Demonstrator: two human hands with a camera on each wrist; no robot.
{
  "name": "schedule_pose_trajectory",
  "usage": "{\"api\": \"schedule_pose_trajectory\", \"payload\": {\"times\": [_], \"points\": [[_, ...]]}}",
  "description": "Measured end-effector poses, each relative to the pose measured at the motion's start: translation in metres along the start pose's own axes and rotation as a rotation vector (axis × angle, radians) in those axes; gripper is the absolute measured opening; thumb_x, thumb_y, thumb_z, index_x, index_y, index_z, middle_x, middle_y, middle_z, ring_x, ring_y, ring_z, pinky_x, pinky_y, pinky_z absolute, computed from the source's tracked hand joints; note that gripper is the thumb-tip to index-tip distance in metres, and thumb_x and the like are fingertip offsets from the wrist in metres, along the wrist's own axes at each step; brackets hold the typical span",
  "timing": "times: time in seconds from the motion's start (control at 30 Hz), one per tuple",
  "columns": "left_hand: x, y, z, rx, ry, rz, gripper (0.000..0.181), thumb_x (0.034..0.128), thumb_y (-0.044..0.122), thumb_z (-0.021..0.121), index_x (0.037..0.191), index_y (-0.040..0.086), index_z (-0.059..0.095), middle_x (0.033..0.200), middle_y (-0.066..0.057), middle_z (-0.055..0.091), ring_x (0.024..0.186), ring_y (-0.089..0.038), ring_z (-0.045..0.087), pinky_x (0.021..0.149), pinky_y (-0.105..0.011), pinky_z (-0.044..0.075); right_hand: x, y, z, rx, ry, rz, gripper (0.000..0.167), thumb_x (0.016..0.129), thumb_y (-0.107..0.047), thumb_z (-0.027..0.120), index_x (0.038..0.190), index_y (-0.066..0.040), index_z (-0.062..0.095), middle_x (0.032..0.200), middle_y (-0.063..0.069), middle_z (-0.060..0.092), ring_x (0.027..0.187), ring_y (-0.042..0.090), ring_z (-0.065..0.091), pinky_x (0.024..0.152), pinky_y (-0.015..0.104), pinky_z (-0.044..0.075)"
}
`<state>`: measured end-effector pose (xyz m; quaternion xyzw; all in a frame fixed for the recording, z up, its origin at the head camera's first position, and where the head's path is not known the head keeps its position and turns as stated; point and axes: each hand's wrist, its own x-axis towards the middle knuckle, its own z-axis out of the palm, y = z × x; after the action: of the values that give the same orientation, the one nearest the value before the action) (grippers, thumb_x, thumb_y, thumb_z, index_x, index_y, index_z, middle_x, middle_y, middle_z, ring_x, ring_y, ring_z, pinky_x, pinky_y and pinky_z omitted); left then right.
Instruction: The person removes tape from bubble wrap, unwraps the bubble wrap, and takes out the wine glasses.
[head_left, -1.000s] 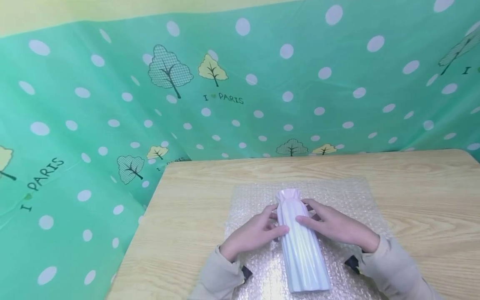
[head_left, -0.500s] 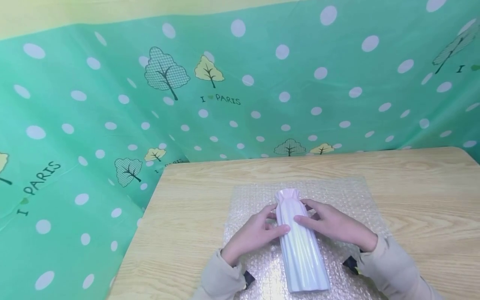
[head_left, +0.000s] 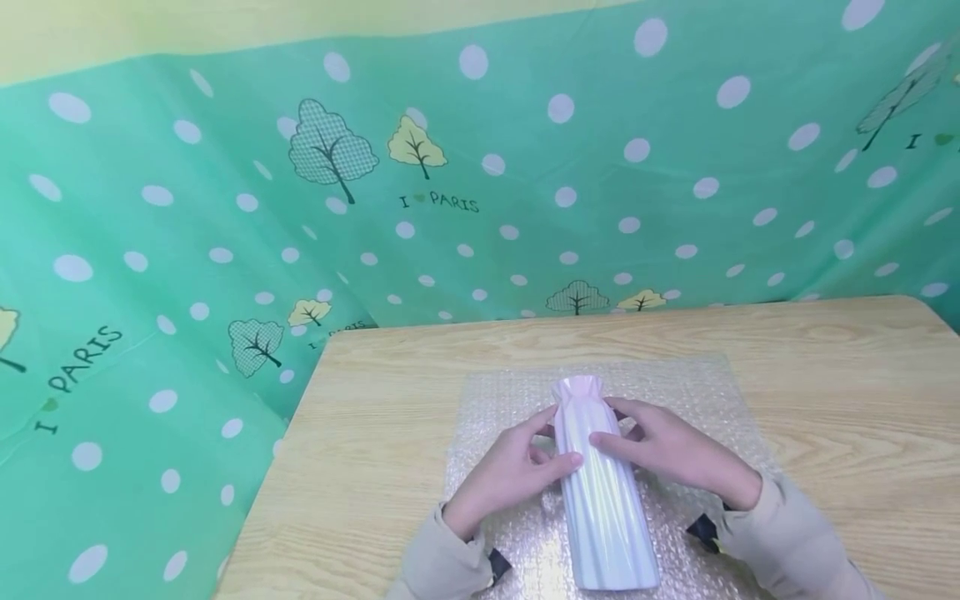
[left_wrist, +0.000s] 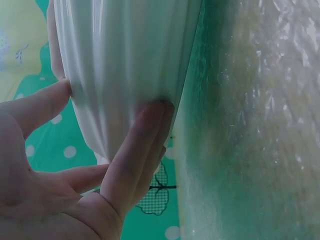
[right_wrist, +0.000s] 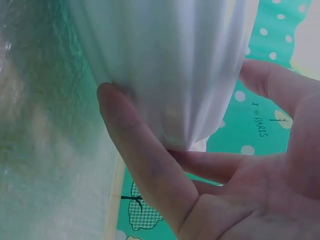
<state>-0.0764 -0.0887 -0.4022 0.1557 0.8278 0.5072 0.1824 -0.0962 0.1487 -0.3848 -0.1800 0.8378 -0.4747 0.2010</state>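
A white fluted vase [head_left: 606, 500] with a pinched neck lies lengthwise over a sheet of bubble wrap [head_left: 517, 387], its mouth toward the far side. My left hand [head_left: 510, 471] grips it from the left near the neck, thumb on top and fingers around the side. From the right, my right hand [head_left: 671, 446] holds it in the same way. In the left wrist view, the fingers [left_wrist: 137, 150] reach along the vase's side. The right wrist view has a finger [right_wrist: 145, 155] pressed against the vase's other side. Whether the vase touches the wrap is unclear.
The wooden table [head_left: 360, 417] extends past the wrap on both sides. Behind and to the left hangs a green dotted cloth [head_left: 420, 267] with printed trees. A black piece [head_left: 703, 532] shows at the right cuff, another at the left cuff.
Both hands keep their hold on the vase. The vase's near end sits slightly lower in the head view; the camera view has shifted a little.
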Motion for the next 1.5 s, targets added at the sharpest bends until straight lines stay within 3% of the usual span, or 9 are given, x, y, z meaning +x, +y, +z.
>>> {"api": "schedule_pose_trajectory", "payload": {"times": [0.27,0.77,1.17,1.5], "points": [[-0.002,0.001,-0.001,-0.009,0.001,0.011,0.082,0.0913,0.041,0.069,0.156,0.009,0.029,0.129,-0.010,0.062,0.078,-0.005,0.069,0.066,-0.029,0.062,-0.003,-0.005,-0.001,0.014,0.014,0.007,0.079,0.094,-0.039,0.066,0.150,0.006,0.032,0.109,0.018,0.069,0.082,0.017,0.069,0.065,0.034,0.061],[-0.005,0.013,-0.005,-0.067,0.052,0.035,0.083,0.0872,0.034,0.076,0.156,0.019,0.031,0.139,-0.011,0.056,0.086,-0.009,0.070,0.067,-0.024,0.061,-0.008,-0.016,0.001,-0.010,0.154,0.021,0.079,0.085,-0.040,0.077,0.146,-0.004,0.042,0.100,0.011,0.069,0.080,0.015,0.066,0.057,0.031,0.060],[-0.008,0.019,-0.008,-0.142,0.128,0.059,0.081,0.0826,0.029,0.081,0.151,0.032,0.038,0.139,-0.006,0.056,0.089,-0.013,0.069,0.073,-0.027,0.062,-0.012,-0.023,0.003,-0.028,0.258,-0.041,0.076,0.082,-0.039,0.081,0.142,-0.009,0.046,0.124,0.015,0.062,0.087,0.019,0.065,0.057,0.025,0.059],[-0.011,0.024,-0.008,-0.208,0.162,0.106,0.082,0.0820,0.021,0.082,0.150,0.034,0.039,0.144,-0.005,0.051,0.093,-0.019,0.070,0.074,-0.029,0.062,-0.015,-0.029,0.004,-0.016,0.340,-0.132,0.074,0.081,-0.033,0.082,0.142,-0.009,0.047,0.136,0.013,0.055,0.093,0.021,0.066,0.067,0.022,0.060]]}}
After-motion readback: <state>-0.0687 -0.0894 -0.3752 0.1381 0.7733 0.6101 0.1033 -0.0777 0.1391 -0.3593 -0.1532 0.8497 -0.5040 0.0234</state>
